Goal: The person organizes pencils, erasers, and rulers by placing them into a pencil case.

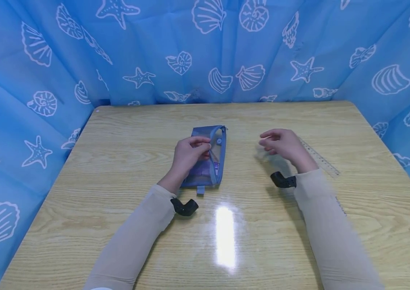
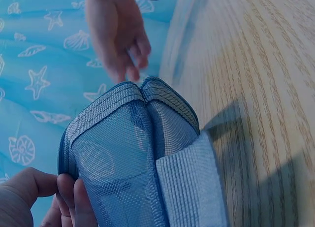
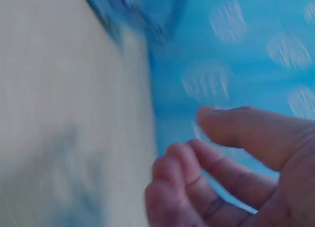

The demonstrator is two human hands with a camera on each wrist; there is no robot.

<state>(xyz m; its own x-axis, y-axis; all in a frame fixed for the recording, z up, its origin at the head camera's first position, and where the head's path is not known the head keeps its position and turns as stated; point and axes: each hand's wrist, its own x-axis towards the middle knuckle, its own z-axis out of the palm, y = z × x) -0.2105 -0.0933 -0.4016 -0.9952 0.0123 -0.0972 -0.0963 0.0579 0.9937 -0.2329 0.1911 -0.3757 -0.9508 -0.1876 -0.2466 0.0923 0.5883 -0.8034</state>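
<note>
A blue mesh zip pouch lies on the table with its zip side gaping toward the right. Something purple shows inside it. My left hand pinches the pouch's upper edge between thumb and fingers; the left wrist view shows that grip on the zip border. A fabric tab sticks out at the pouch's near end. To the right of the pouch, my right hand hovers above the table, apart from it, fingers loosely bent and holding nothing. The right wrist view is blurred.
A clear ruler lies on the wooden table, partly behind my right hand and forearm. A blue curtain with white shell prints hangs around the table's back and sides. Both wrists wear black camera mounts.
</note>
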